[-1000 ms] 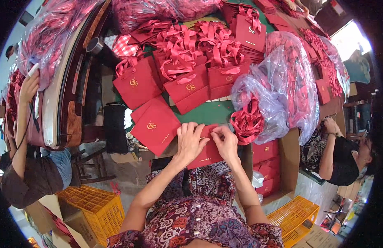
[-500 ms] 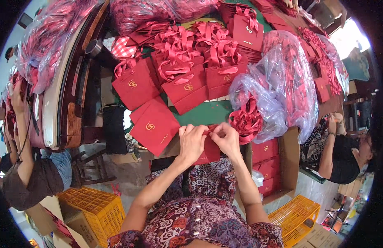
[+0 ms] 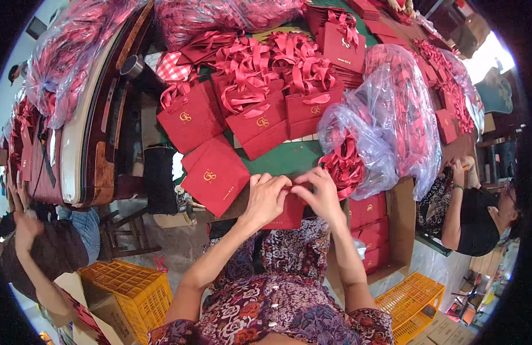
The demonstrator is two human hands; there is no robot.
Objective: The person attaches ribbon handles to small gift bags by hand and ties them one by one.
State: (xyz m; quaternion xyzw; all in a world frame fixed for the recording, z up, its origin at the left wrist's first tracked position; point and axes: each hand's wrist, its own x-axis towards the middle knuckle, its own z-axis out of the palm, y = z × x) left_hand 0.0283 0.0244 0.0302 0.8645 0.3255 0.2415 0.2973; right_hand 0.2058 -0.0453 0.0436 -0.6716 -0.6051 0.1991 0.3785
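At the table's front edge, a small red paper bag (image 3: 287, 216) hangs between my hands over my lap. My left hand (image 3: 266, 198) is closed on its upper edge, fingers bent over the top. My right hand (image 3: 320, 194) is at the same edge, its thumb and forefinger brought together beside my left fingertips; what they pinch is hidden. To the left lie flat red bags (image 3: 217, 177) with a gold emblem. Just right of my right hand is a bundle of red ribbons (image 3: 343, 169), spilling from a clear plastic bag (image 3: 376, 183).
Finished-looking red bags with ribbon handles (image 3: 259, 123) stand in rows on the green tabletop (image 3: 283, 159). A carton (image 3: 401, 230) of red bags is at lower right. Yellow crates (image 3: 128, 293) flank me. A dark tumbler (image 3: 140, 72) stands left; co-workers sit both sides.
My right hand has turned and shifted slightly, its fingers lifting and spreading more. The small bag moved a little left. At far left, a co-worker's arm has come down.
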